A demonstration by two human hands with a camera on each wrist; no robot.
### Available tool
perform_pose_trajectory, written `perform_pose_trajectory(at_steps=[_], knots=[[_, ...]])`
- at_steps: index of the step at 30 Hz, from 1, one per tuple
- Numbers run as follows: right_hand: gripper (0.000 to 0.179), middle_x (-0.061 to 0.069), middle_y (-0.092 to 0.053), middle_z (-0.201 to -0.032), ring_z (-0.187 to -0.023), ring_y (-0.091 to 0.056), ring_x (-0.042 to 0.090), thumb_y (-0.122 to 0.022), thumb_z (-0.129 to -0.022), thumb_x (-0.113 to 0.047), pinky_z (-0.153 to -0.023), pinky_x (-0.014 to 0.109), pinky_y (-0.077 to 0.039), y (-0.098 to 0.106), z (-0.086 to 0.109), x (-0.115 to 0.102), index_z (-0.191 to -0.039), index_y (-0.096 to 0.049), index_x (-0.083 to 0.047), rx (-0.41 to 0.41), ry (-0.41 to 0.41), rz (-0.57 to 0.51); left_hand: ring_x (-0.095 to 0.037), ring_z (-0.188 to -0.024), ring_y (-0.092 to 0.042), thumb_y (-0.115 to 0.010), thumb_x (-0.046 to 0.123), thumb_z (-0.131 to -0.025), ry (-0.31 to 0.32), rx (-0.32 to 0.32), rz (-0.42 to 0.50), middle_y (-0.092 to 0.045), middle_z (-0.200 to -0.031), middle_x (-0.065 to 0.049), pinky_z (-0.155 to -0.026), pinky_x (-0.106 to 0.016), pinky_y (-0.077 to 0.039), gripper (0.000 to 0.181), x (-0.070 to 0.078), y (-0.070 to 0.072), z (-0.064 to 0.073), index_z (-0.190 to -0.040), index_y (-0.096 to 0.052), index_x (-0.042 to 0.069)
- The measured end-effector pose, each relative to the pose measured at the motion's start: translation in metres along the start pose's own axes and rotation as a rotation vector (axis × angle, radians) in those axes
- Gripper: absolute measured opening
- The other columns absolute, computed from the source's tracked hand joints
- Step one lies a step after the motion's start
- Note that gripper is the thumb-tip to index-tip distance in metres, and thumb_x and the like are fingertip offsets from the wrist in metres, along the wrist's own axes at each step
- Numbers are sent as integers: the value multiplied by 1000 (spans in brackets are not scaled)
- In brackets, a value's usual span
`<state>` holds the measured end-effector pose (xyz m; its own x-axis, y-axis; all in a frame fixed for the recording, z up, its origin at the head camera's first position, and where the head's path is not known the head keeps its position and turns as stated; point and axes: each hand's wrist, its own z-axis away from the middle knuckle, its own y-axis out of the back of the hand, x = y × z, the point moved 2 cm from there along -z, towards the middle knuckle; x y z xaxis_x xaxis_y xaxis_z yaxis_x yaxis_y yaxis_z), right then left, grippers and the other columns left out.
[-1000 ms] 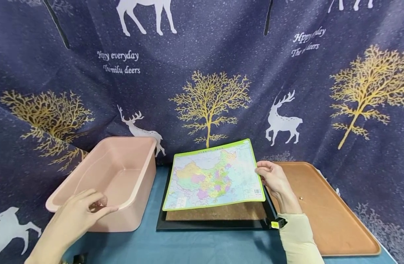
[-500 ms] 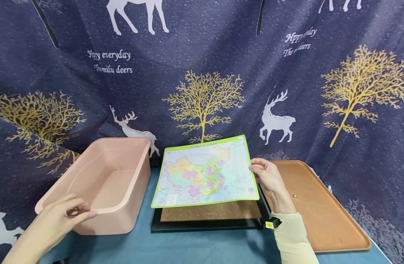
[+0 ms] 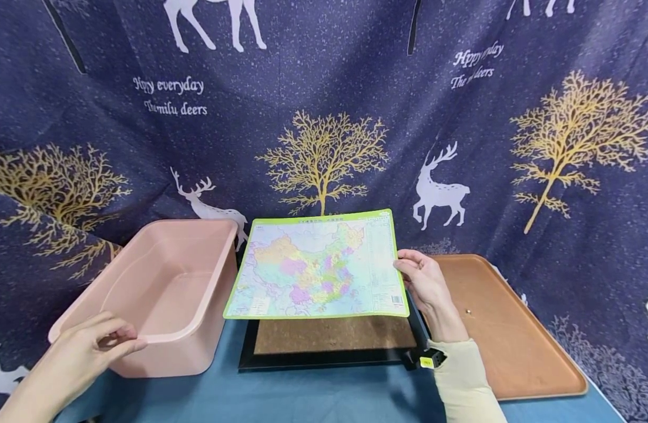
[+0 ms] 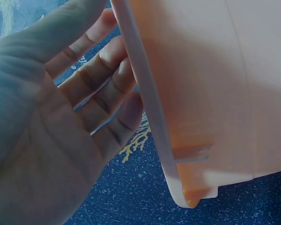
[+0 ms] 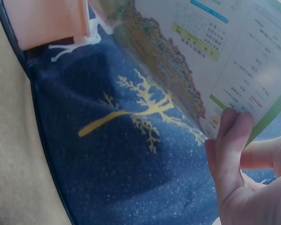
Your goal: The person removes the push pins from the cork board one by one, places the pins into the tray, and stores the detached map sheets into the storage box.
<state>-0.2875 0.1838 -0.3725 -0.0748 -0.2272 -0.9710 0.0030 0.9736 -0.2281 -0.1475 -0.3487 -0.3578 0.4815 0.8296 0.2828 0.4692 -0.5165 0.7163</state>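
Observation:
A thin laminated map (image 3: 313,267) with a green border is held tilted over a black frame (image 3: 334,359) that has a brown board (image 3: 334,338) in it. My right hand (image 3: 426,288) pinches the map's right edge between thumb and fingers. From the right wrist view, the map's underside (image 5: 210,56) shows printed tables and a terrain picture. At the front of the pink tub (image 3: 138,282) is my left hand (image 3: 93,346), its fingers loosely bent. In the left wrist view, its fingertips lie right at the tub's rim (image 4: 147,89), and nothing shows between thumb and fingers.
A brown tray (image 3: 506,341) lies at the right, with a small shiny dot on it. Blue cloth (image 3: 281,393) covers the table. A dark curtain (image 3: 324,88) printed with deer and trees hangs close behind.
The map has risen and shifted left with my right hand, uncovering more of the brown board. My left hand has drawn slightly left and down along the tub's front. The whole view has shifted slightly.

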Motion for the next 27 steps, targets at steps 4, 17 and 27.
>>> perform_pose_trajectory(at_steps=[4, 17, 27], knots=[[13, 0, -70, -78, -63, -62, 9, -52, -94, 10, -54, 20, -49, -6, 3, -1, -105, -52, 3, 19, 10, -38, 6, -66, -54, -90, 7, -58, 17, -8, -4, -55, -74, 19, -61, -5, -41, 36, 0, 0, 0, -74, -64, 26], [15, 0, -68, -73, -57, -61, 9, -55, -91, 11, -48, 20, -46, -47, 13, 13, -101, -54, 1, 61, 13, -165, 6, -65, -51, -90, 9, -59, 48, -20, -33, -54, -75, 16, -57, -8, -40, 33, 3, -2, -1, -74, -65, 25], [18, 2, -68, -75, -57, -59, 9, -58, -90, 9, -47, 21, -45, -82, 12, 18, -108, -56, 4, 53, 4, -128, 5, -64, -45, -90, 13, -63, 68, -42, -40, -51, -74, 20, -56, -11, -36, 33, 2, -1, 0, -71, -62, 30]])
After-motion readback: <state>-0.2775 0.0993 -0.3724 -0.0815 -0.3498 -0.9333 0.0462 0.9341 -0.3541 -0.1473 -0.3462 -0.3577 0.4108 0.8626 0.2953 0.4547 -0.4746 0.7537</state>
